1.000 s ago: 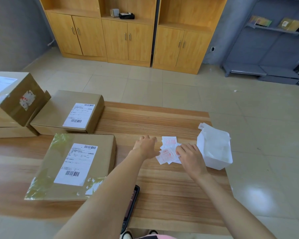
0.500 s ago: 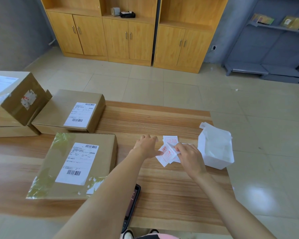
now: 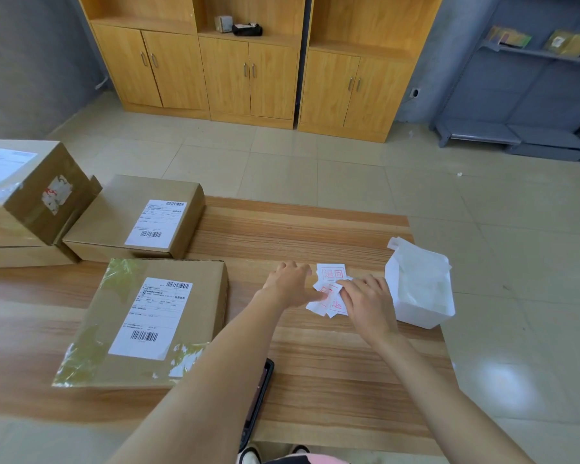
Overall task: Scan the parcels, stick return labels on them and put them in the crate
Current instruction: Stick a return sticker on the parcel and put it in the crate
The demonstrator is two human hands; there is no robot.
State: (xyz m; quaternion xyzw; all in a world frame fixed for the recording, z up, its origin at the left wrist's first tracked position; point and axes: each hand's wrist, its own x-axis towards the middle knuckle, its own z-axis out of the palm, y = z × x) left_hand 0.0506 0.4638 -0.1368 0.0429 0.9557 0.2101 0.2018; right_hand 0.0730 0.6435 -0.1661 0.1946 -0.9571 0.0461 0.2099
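Your left hand (image 3: 290, 284) presses on the return labels (image 3: 331, 273) on the worktop (image 3: 315, 363), fingers relaxed. Your right hand (image 3: 365, 303) pinches one label, fingers bent around it. The nearest parcel (image 3: 208, 283) lies to the left.

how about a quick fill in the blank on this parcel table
The left hand and right hand both touch the return labels, which are printed in ____ ink.
Right of the labels stands a ____ bag.
The nearest parcel lies on the ____ side of the left hand.
A dark handheld device at the table's near edge is partly hidden by the ____ forearm.
Missing: red; white; left; left
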